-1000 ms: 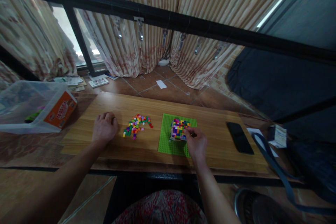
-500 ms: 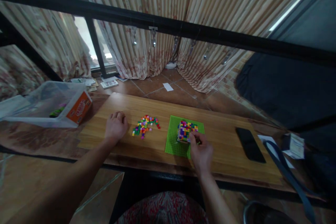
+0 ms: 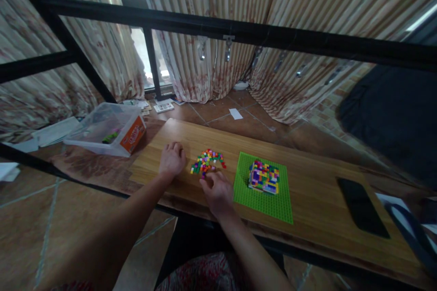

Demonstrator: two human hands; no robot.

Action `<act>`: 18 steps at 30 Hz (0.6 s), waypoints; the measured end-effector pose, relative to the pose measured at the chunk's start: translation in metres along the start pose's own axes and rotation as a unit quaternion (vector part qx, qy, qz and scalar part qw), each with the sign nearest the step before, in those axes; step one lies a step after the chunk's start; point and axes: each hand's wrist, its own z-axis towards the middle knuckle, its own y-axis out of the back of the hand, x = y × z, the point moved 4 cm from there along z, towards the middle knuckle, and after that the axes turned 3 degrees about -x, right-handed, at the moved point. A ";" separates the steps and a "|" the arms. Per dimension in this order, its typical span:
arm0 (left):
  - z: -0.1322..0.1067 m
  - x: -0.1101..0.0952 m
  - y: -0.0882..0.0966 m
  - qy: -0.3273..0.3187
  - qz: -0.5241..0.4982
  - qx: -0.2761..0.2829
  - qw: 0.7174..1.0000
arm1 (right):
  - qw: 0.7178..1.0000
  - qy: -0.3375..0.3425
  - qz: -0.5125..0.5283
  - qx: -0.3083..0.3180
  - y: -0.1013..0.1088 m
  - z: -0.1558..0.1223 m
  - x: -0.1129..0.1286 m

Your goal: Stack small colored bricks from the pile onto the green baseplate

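A loose pile of small multicoloured toy bricks lies on the wooden tabletop. My right hand is at the pile's near edge, thumb and forefinger slightly apart beside a few purple bricks; its other fingers are curled. To the left of the pile, my left hand rests on the wood with its fingers curled in, and nothing shows in it. On a green studded baseplate, right of my right hand, stands a block-shaped build of many colourful bricks, touched by neither hand.
A clear plastic bin with an orange label stands left of the tabletop. A black phone lies at the right. A black metal bar crosses above the far side, before striped curtains. White paper lies on the floor.
My right hand has left the brick build and moved left to the pile. The build now stands uncovered on the baseplate. My left hand stays beside the pile; the view has shifted left.
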 end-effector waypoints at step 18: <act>0.002 0.004 -0.001 0.003 -0.012 -0.004 1.000 | 0.997 0.025 -0.070 0.006 0.017 -0.024 -0.021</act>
